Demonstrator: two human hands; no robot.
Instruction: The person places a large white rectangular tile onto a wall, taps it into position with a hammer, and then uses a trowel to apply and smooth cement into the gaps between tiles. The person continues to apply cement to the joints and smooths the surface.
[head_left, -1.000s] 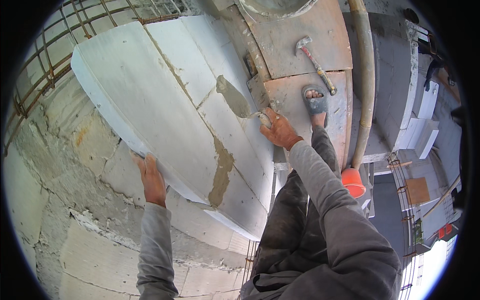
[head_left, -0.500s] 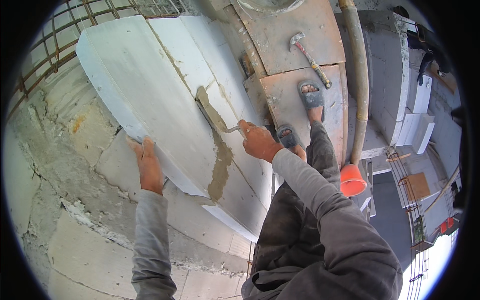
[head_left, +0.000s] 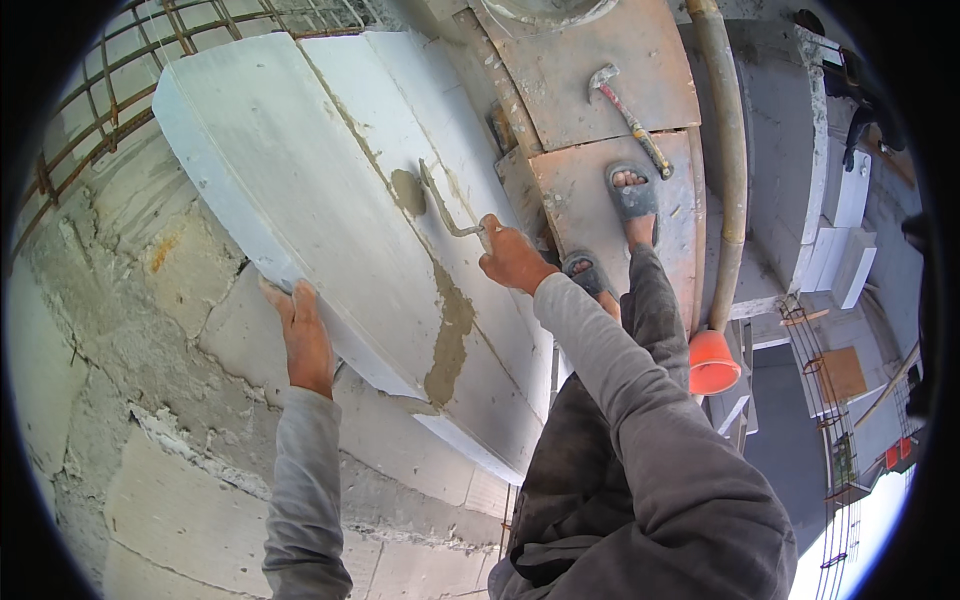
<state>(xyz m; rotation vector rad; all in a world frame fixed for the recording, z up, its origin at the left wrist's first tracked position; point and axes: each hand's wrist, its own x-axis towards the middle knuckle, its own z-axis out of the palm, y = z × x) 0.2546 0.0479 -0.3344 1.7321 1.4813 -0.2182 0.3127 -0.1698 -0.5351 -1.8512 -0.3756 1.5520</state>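
Note:
My right hand (head_left: 515,258) is closed around the handle of a trowel (head_left: 440,206), whose narrow blade is seen nearly edge-on over the wall of pale blocks. Left of the blade, a small patch of wet grey mortar (head_left: 408,191) lies on the block face. Below it a longer mortar streak (head_left: 449,335) runs down across a large white block (head_left: 285,140). My left hand (head_left: 307,338) rests at the left edge of that block, thumb and forefinger apart, with some fingertips hidden.
A claw hammer (head_left: 630,122) lies on the brown boards (head_left: 590,185) where my sandalled feet stand. Beside the boards runs a long pole (head_left: 733,170), with an orange bucket (head_left: 712,362) near its end. Rusty rebar (head_left: 110,95) crosses the upper left. Rough masonry (head_left: 150,300) lies left of the block.
The trowel has come off the block face and turned, its blade now tipped up. Mortar between the upper patch and the lower streak is gone. My left hand stays at the block edge.

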